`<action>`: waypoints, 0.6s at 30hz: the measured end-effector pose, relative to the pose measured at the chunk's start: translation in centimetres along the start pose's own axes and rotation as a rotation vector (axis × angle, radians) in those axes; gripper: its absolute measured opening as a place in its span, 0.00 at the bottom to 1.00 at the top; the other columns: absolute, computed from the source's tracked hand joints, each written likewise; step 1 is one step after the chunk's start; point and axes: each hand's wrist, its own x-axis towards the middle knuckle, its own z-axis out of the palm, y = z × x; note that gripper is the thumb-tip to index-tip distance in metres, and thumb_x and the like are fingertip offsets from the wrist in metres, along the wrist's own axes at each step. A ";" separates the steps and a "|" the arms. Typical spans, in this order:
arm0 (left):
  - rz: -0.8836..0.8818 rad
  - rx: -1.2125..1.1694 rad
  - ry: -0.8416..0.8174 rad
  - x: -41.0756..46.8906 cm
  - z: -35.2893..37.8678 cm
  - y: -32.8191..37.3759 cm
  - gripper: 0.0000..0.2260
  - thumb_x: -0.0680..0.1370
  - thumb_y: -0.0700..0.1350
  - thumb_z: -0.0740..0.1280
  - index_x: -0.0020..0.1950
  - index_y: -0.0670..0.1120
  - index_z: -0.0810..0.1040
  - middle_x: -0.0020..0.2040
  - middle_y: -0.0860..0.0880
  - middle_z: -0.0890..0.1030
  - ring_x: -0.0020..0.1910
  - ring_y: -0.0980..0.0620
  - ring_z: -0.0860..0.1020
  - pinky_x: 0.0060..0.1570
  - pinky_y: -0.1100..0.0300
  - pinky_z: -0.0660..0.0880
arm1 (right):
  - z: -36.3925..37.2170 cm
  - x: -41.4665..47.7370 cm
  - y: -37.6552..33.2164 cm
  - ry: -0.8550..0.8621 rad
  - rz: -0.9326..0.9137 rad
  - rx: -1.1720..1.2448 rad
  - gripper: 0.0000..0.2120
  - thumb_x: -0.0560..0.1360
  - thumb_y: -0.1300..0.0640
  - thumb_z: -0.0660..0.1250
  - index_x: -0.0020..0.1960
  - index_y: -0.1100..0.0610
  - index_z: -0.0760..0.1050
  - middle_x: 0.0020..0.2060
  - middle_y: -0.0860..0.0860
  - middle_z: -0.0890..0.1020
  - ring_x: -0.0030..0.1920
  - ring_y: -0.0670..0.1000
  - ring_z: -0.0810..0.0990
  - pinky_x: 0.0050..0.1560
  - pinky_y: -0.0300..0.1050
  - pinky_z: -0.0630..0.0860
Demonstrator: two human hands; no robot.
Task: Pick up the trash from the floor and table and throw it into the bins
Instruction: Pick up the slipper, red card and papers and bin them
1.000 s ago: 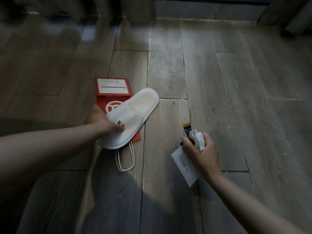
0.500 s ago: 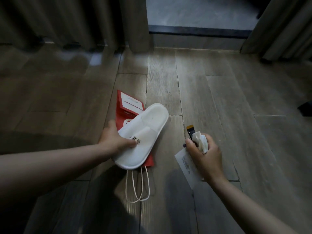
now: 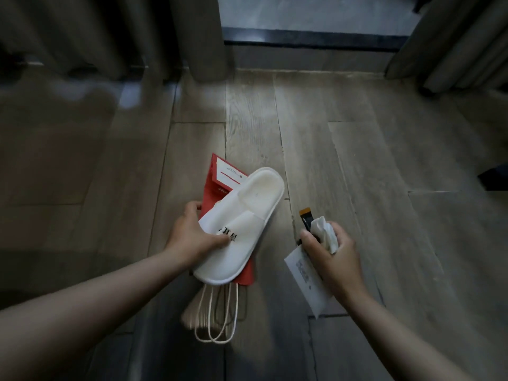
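My left hand (image 3: pixel 192 237) grips a white disposable slipper (image 3: pixel 247 215) together with a flat red paper bag (image 3: pixel 213 185) under it, both lifted off the wooden floor. The bag's white cord handles (image 3: pixel 217 317) dangle below. My right hand (image 3: pixel 334 257) holds a bundle of small trash: a crumpled white tissue (image 3: pixel 325 233), a dark wrapper with an orange tip (image 3: pixel 306 217) and a white paper slip (image 3: pixel 306 279) that sticks out under the palm.
Grey curtains (image 3: pixel 110 37) hang at the back left, with more curtain (image 3: pixel 453 45) at the back right. Between them runs a dark window sill (image 3: pixel 310 39). A dark object (image 3: pixel 494 178) lies at the right edge of the plank floor (image 3: pixel 357 138).
My left hand has lifted the slipper and red bag off the floor, so the cord handles now hang free. The view has tilted up toward the curtains. My right hand keeps its bundle.
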 end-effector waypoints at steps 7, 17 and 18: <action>-0.078 -0.045 -0.013 -2.1 -3.1 5.1 0.32 0.63 0.46 0.79 0.61 0.52 0.67 0.49 0.54 0.74 0.46 0.51 0.75 0.38 0.59 0.71 | -3.1 1.4 -6.9 0.039 0.141 0.049 0.18 0.65 0.41 0.69 0.36 0.56 0.72 0.28 0.48 0.74 0.30 0.46 0.72 0.32 0.43 0.70; -0.227 -0.157 -0.017 -15.7 -13.7 19.3 0.32 0.63 0.46 0.79 0.64 0.47 0.70 0.54 0.50 0.78 0.50 0.49 0.77 0.44 0.58 0.71 | -12.1 -6.2 -25.5 0.176 0.288 0.237 0.15 0.65 0.40 0.69 0.31 0.50 0.72 0.27 0.44 0.74 0.31 0.45 0.73 0.35 0.44 0.69; -0.215 -0.165 -0.009 -17.2 -15.2 21.3 0.31 0.63 0.47 0.79 0.63 0.48 0.71 0.53 0.50 0.79 0.49 0.50 0.78 0.42 0.58 0.71 | -13.5 -6.8 -27.9 0.180 0.278 0.244 0.15 0.66 0.41 0.70 0.31 0.50 0.71 0.27 0.44 0.73 0.31 0.45 0.72 0.35 0.43 0.68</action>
